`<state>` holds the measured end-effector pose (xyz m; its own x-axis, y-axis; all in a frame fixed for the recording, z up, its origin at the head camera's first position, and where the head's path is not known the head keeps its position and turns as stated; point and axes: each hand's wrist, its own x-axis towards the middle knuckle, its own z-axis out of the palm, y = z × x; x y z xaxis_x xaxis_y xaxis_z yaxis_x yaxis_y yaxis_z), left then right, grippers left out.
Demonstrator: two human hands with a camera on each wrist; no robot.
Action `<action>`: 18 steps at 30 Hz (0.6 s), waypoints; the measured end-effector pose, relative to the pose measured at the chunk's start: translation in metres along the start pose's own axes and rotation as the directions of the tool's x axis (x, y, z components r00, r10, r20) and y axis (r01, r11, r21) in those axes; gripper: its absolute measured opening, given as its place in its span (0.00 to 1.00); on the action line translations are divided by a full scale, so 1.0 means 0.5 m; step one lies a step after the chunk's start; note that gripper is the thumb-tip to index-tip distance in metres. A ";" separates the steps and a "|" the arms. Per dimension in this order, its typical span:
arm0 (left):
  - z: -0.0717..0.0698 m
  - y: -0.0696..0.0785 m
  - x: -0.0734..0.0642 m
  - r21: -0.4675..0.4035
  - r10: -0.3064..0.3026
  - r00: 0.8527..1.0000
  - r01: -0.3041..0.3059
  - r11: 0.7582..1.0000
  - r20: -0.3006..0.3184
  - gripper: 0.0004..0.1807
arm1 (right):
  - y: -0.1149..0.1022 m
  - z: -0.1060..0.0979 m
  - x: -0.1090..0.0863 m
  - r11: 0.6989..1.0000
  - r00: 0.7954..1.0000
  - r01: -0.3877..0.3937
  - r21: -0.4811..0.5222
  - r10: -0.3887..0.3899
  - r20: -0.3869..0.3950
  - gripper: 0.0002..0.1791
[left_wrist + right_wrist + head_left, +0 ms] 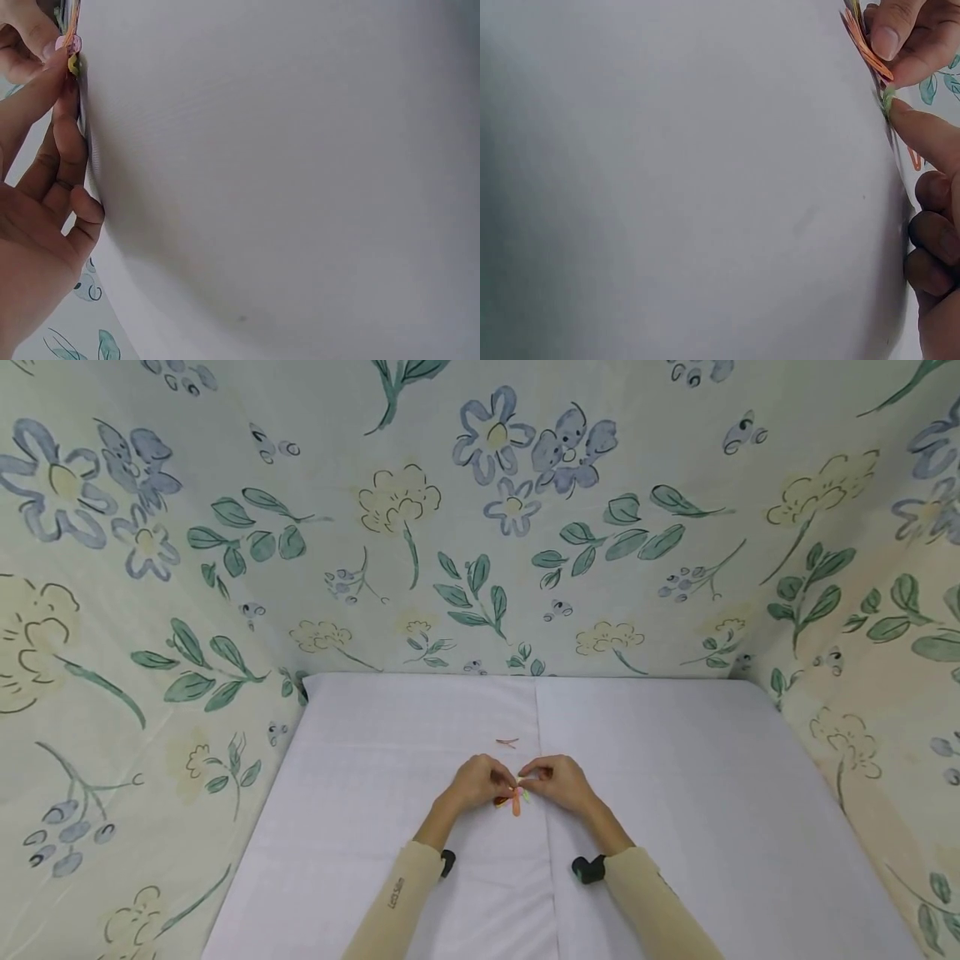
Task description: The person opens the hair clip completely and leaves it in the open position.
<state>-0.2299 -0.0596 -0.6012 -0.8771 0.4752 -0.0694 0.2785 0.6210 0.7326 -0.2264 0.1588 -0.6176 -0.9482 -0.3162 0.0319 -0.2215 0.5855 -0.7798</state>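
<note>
Over the middle of the table, both hands meet fingertip to fingertip at a small bunch of coloured pieces. My left hand [482, 782] pinches the bunch between thumb and forefinger. A long, thin looped orange piece [516, 803], like a clip, points toward me from it. A small pink piece [69, 45] and a yellow bit [73, 64] show at the left fingertips. My right hand [561, 783] pinches at a green piece [888, 100] of the same bunch, its forefinger against it. Fingers hide where the pieces join.
Past the hands, a thin orange-red looped piece [507, 742] lies on the white cloth [675, 827] covering the table. A fold line runs down the cloth near the right hand. Floral-patterned fabric [345, 560] hangs behind and on both sides.
</note>
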 end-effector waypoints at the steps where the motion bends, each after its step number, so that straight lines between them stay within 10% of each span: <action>1: 0.000 -0.001 0.000 0.004 0.003 1.000 -0.003 1.000 -0.002 0.03 | -0.001 0.000 -0.001 1.000 1.000 0.000 0.002 0.000 0.000 0.06; 18: 0.001 0.001 -0.009 -0.074 -0.003 0.999 0.001 0.997 -0.032 0.03 | 0.005 -0.005 0.005 0.996 0.998 -0.055 0.073 0.055 0.001 0.02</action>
<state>-0.2256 -0.0609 -0.6007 -0.8902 0.4528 -0.0497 0.2481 0.5736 0.7807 -0.2299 0.1613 -0.6181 -0.9585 -0.2847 -0.0119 -0.1519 0.5457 -0.8241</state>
